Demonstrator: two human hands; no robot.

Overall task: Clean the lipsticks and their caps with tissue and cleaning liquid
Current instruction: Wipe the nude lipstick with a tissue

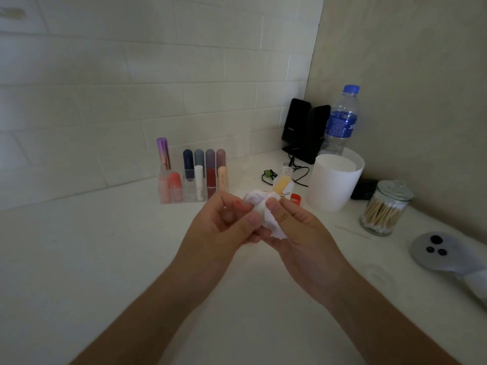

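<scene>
The left hand (221,227) and right hand (303,233) pinch a crumpled white tissue (263,209); beyond them, a clear acrylic rack (188,189) holds matte capped lipsticks (210,180).

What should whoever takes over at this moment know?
Left hand and right hand both pinch a crumpled tissue. Something lilac shows inside it, but I can't tell what.
Lipsticks stand capped in the clear organizer. The small bottle of yellow liquid stands open, with a red cap beside it.
Done: unclear which lipsticks are clean.
Left: finish this wipe, check the rest, recap the bottle.
</scene>
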